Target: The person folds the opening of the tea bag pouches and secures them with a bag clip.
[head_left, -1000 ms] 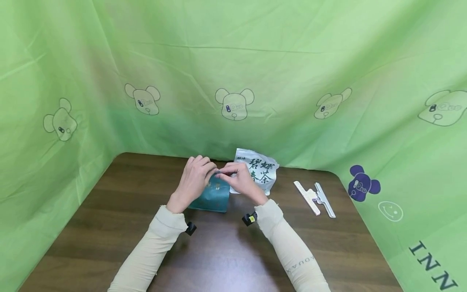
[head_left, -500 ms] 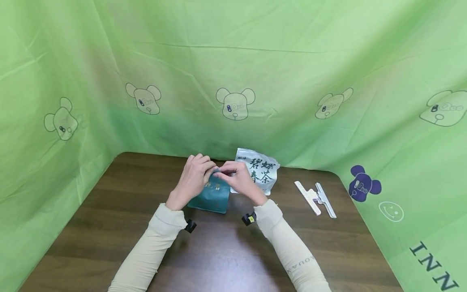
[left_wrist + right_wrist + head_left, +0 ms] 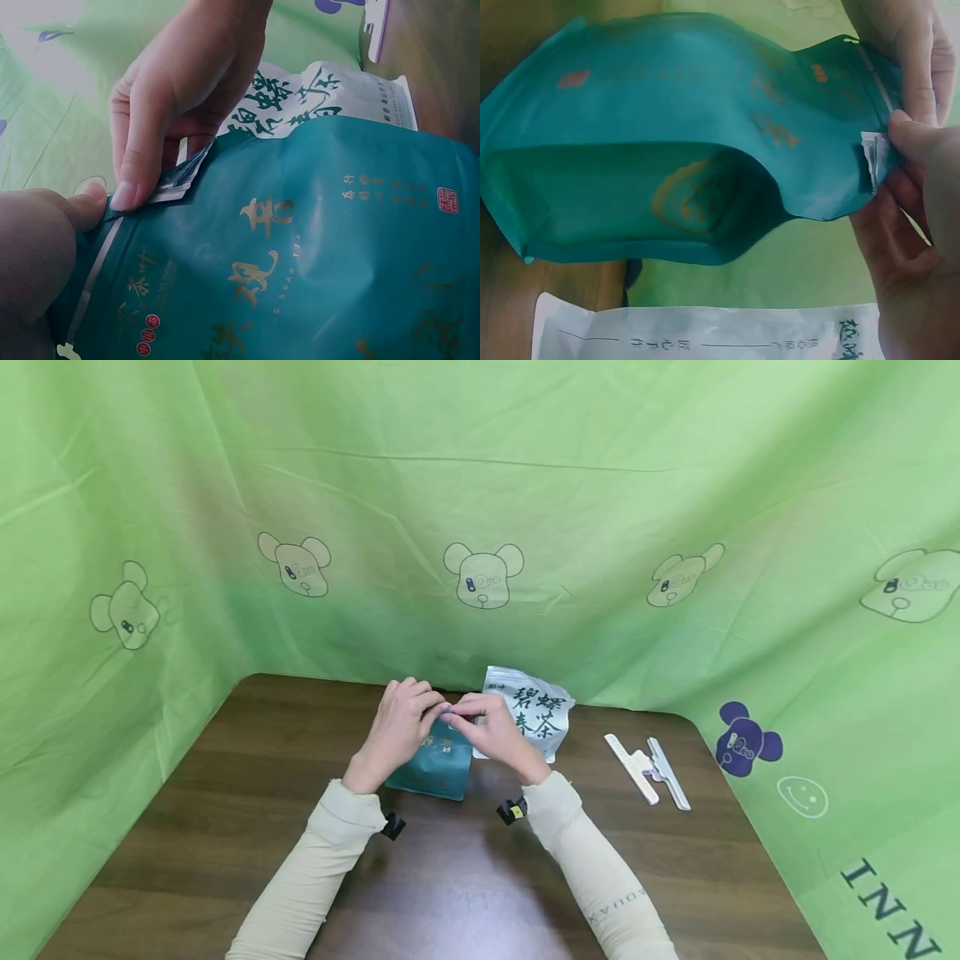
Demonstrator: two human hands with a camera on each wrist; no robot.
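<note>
A teal tea bag (image 3: 435, 764) with gold characters stands on the table, its top edge between both hands. My left hand (image 3: 397, 722) grips the left part of that edge, mostly from behind. With thumb and fingers my right hand (image 3: 491, 727) pinches the right part. In the left wrist view a folded silver-lined flap (image 3: 177, 184) of the bag's top shows under the right hand's fingers. A pale seal strip (image 3: 97, 262) runs along the top, towards the left hand. The right wrist view shows the bag's side gusset (image 3: 615, 195) and the same flap beside the right thumb.
A white tea bag (image 3: 536, 710) with dark green characters is just behind the right hand. Two pale bag clips (image 3: 632, 767) lie side by side on the wooden table (image 3: 450, 893) at the right. A green curtain (image 3: 480, 485) hangs round the table's back and sides.
The pinched top edge of the teal bag shifts slightly between the fingers. Both hands stay in nearly the same place.
</note>
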